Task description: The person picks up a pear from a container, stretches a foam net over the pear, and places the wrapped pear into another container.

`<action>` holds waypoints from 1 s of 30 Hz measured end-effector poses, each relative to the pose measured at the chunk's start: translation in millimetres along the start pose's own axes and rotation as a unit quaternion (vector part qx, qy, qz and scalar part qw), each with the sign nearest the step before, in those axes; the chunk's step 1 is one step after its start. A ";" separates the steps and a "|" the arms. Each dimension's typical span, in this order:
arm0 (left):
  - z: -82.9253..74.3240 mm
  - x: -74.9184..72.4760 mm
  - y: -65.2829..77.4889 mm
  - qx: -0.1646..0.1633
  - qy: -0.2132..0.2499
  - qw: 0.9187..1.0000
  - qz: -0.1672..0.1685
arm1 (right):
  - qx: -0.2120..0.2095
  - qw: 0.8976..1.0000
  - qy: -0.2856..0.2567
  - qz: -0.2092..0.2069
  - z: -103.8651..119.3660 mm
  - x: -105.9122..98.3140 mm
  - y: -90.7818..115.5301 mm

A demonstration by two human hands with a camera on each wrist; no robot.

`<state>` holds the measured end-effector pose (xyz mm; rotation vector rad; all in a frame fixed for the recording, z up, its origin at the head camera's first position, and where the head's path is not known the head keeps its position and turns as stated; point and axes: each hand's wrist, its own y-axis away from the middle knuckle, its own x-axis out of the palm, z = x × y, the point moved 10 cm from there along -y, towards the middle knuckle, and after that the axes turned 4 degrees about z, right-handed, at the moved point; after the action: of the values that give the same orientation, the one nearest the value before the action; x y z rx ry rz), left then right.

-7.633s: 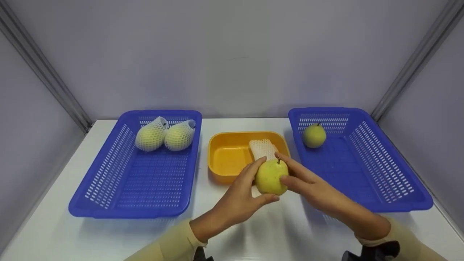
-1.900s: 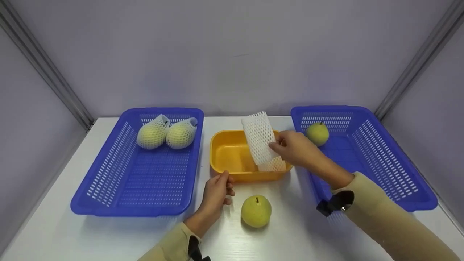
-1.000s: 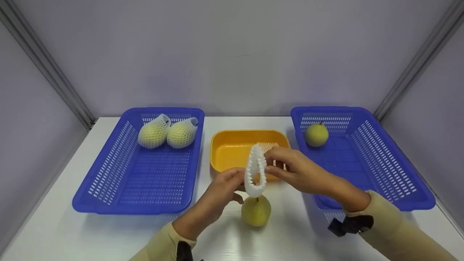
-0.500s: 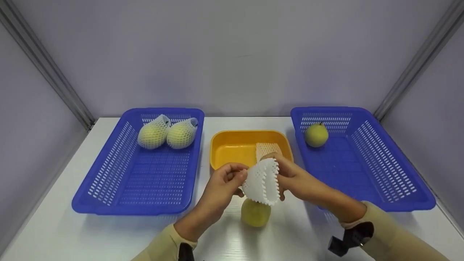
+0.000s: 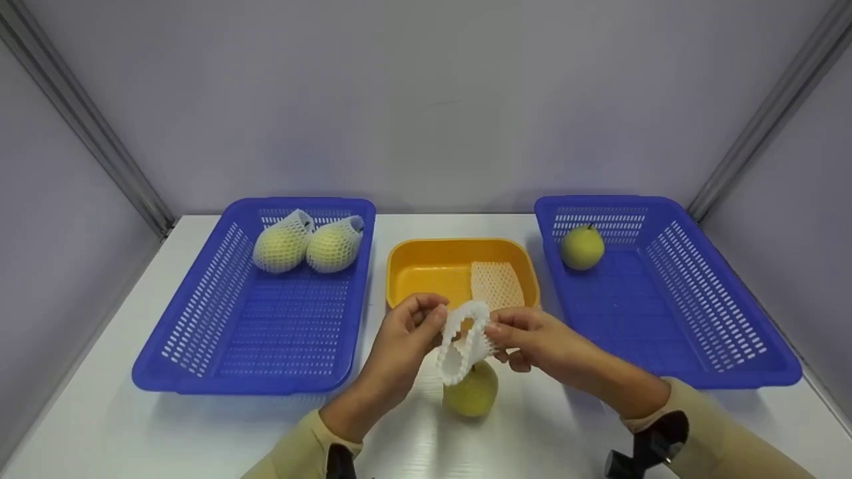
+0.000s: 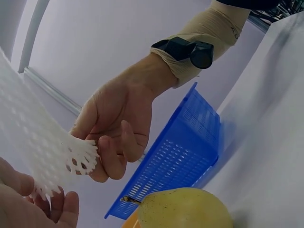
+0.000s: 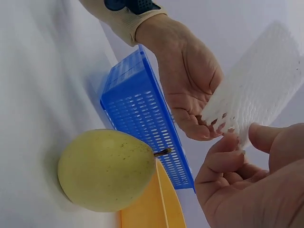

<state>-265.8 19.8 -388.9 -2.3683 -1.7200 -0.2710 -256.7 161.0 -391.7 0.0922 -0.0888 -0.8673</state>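
Note:
A white foam fruit net point(image 5: 466, 339) hangs between my hands, its mouth spread into a loop. My left hand point(image 5: 403, 339) pinches its left edge; my right hand point(image 5: 546, 342) pinches the right edge between thumb and fingers. Seen from the right wrist, the net point(image 7: 261, 76) reaches upward, with the right hand point(image 7: 256, 175) and left hand point(image 7: 185, 76) at its toothed end. Just below the net, a yellow-green pear point(image 5: 471, 394) stands on the white table, stem up, its top partly covered by the net in the head view.
The blue basket point(image 5: 246, 384) on the left holds two netted pears point(image 5: 282, 245). Another blue basket point(image 5: 665, 319) on the right has one bare pear point(image 5: 582, 248). Between them, a yellow box point(image 5: 426, 249) contains a flat foam net point(image 5: 496, 285). Grey walls enclose the table.
Earlier both hands held the pear; it now stands on the table. My right hand lifted the net from the yellow box and my left took hold too. Lately the net's mouth swung leftward.

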 end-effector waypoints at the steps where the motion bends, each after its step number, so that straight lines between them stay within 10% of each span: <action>1: -0.1 -0.1 -0.1 0.002 0.014 1.000 0.000 | -0.009 1.000 -0.006 -0.002 0.9 0.3 0.2; 7: 2.5 -0.1 1.2 -0.007 0.078 0.997 0.003 | -0.055 0.995 -0.066 -0.042 7.5 -6.0 4.1; 13: 11.9 1.7 4.5 -0.024 0.071 0.997 0.011 | -0.014 0.994 -0.065 -0.083 -4.6 -13.9 8.4; 30: 67.9 -16.4 17.0 -0.022 -0.120 0.992 -0.015 | 0.054 0.993 0.048 -0.091 -78.2 -20.3 7.6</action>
<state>-252.6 17.8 -459.5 -2.4954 -1.8702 -0.0290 -255.1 185.0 -469.2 0.2464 -0.0379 -1.0388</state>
